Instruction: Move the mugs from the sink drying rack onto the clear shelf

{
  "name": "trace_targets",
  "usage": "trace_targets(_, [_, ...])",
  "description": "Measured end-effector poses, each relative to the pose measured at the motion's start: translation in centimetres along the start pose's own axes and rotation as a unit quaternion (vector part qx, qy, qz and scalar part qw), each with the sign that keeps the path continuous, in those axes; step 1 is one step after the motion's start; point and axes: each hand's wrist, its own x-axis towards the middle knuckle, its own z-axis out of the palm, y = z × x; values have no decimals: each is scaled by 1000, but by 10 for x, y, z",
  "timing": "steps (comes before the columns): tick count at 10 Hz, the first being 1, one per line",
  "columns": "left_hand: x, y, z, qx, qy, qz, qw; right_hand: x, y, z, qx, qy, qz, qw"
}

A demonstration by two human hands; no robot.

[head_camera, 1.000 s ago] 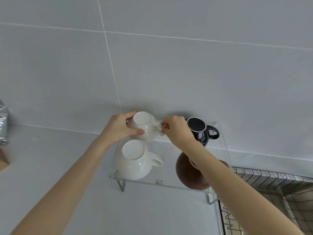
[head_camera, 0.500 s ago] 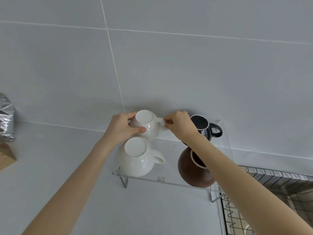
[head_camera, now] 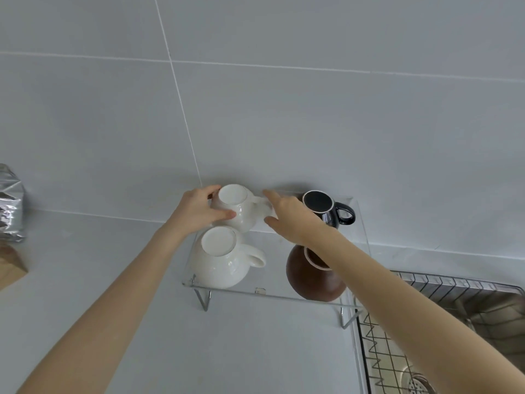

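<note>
right hand (head_camera: pixel 295 220) opened off small white mug (head_camera: pixel 237 206), left hand (head_camera: pixel 199 211) still gripping.

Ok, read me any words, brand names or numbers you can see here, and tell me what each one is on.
None can be read.
Silver foil bag: no print visible.
Mugs on the clear shelf: plain, unmarked.
Small tab on the shelf's front edge: too small to tell whether it carries text.

Large pale grey wall tiles (head_camera: pixel 284 123) with thin white grout lines are rising behind a matching grey countertop (head_camera: pixel 142 336), both lying under soft, even light.
</note>
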Motion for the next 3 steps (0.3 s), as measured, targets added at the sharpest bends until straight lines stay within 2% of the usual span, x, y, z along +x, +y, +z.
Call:
trace_targets(1, [-4, 15, 11, 63, 7, -27, 998, -55, -16, -19, 65, 40, -34, 996])
trace_targets(2, [-12, 40, 24, 101, 10, -15, 995, -132, -34, -54, 167, 34, -46, 984])
trace_targets(3, [-21, 80, 31, 119, 16, 43, 992, -227, -56, -109, 225, 7, -66, 972])
